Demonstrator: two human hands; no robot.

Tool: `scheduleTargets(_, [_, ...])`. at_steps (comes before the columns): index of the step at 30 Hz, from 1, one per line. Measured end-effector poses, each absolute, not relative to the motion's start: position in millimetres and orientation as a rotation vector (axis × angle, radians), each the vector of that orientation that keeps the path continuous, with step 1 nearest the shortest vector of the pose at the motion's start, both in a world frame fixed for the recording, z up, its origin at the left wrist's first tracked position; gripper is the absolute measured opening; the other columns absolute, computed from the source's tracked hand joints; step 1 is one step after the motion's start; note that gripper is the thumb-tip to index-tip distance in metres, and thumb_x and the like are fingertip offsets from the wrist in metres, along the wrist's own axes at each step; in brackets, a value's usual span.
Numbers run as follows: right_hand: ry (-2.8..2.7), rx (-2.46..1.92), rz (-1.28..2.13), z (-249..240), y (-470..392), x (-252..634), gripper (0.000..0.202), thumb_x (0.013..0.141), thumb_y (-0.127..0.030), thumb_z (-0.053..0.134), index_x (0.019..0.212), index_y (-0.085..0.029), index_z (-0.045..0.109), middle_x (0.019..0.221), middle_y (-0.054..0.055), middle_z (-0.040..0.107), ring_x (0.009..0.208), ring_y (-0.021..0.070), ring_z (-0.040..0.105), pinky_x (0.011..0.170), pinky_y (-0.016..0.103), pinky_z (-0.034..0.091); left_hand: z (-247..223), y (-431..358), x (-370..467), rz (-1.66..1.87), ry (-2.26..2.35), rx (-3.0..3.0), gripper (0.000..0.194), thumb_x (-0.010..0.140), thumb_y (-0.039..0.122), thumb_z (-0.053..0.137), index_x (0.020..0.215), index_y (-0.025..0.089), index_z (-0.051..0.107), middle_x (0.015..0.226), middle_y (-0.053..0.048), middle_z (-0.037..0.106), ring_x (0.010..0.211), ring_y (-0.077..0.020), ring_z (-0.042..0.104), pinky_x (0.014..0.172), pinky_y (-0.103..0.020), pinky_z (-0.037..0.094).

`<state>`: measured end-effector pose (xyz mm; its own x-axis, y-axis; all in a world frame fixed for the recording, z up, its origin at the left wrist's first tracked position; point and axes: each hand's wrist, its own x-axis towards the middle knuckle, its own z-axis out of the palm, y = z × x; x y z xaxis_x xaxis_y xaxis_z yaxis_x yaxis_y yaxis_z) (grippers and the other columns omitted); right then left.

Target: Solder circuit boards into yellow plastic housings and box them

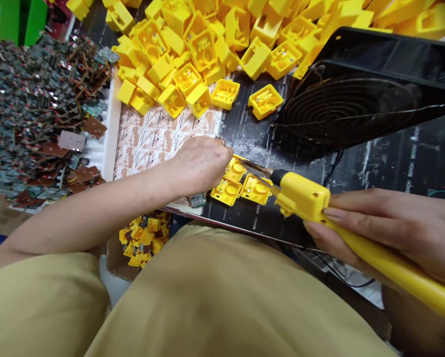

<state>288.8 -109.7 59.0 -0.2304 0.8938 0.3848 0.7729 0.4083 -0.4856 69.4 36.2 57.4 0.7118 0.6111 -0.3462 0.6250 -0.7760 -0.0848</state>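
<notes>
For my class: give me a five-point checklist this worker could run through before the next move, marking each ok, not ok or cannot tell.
1. Right hand gripping the yellow-handled tool: ok.
2. Left hand well away from the tool's metal end: not ok, the two are close together.
3. Left hand's grip: cannot tell, its fingertips are hidden.
4. Small yellow casings lying open side up: ok.
5. Fan running: cannot tell.

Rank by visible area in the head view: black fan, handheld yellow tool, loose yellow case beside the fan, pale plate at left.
Black fan, cut off
Yellow tool, also cut off, looking larger for being nearer
Yellow case
Pale plate
</notes>
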Motion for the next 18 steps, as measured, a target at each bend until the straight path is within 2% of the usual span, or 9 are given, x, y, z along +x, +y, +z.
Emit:
scheduleTargets(4, [-2.110, -1.350, 0.210, 50.2, -112.5, 297.4, 0.006, 0.090, -0.022, 0.066, 0.089, -0.024, 0.061, 0.079, 0.000, 0.068, 0.070, 0.0099, 0.066, 0.069, 0.023, 0.058, 56.8, 38.7, 67.2, -0.520, 1.013, 2.898, 0.023, 0.079, 0.014, 0.051, 0.085, 0.012, 0.073, 0.079, -0.012, 0.070, 0.073, -0.0236, 0.065, 0.060, -0.031, 0.045])
scheduleTargets(7, [-2.067, -1.286, 0.194, 49.3, -111.5, 296.2, 0.021, 0.083, -0.013, 0.074, 0.093, -0.024, 0.059, 0.079, -0.001, 0.068, 0.071, 0.0085, 0.064, 0.065, 0.020, 0.056, 56.8, 38.2, 66.7, -0.503, 1.006, 2.921, 0.022, 0.078, 0.013, 0.051, 0.081, 0.013, 0.073, 0.074, -0.010, 0.068, 0.068, -0.0203, 0.063, 0.058, -0.029, 0.044])
scheduleTargets(12, [-2.025, -1.255, 0.263, 47.8, -110.3, 292.2, 0.019, 0.083, -0.014, 0.075, 0.094, -0.021, 0.060, 0.082, 0.000, 0.068, 0.072, 0.0071, 0.064, 0.065, 0.018, 0.054, 58.5, 38.9, 70.5, -0.487, 1.033, 2.840, 0.020, 0.079, 0.013, 0.053, 0.079, 0.013, 0.074, 0.071, -0.010, 0.067, 0.072, -0.0211, 0.065, 0.064, -0.030, 0.047])
scheduleTargets(15, [-1.951, -1.333, 0.204, 38.6, -113.2, 299.1, 0.031, 0.083, -0.022, 0.077, 0.110, -0.023, 0.062, 0.087, 0.001, 0.071, 0.070, 0.0115, 0.067, 0.058, 0.021, 0.055, 66.7, 48.2, 62.9, -0.497, 0.998, 2.742, 0.022, 0.082, 0.016, 0.052, 0.080, 0.015, 0.074, 0.077, -0.009, 0.069, 0.081, -0.0231, 0.067, 0.075, -0.033, 0.049])
scheduleTargets(18, [-1.924, -1.466, 0.136, 26.4, -121.3, 314.2, 0.053, 0.084, -0.043, 0.074, 0.133, -0.032, 0.055, 0.101, 0.000, 0.072, 0.067, 0.0155, 0.069, 0.052, 0.026, 0.056, 77.9, 60.7, 41.2, -0.399, 0.984, 2.715, 0.027, 0.088, 0.021, 0.048, 0.088, 0.020, 0.075, 0.085, -0.005, 0.071, 0.089, -0.0227, 0.068, 0.088, -0.037, 0.048])
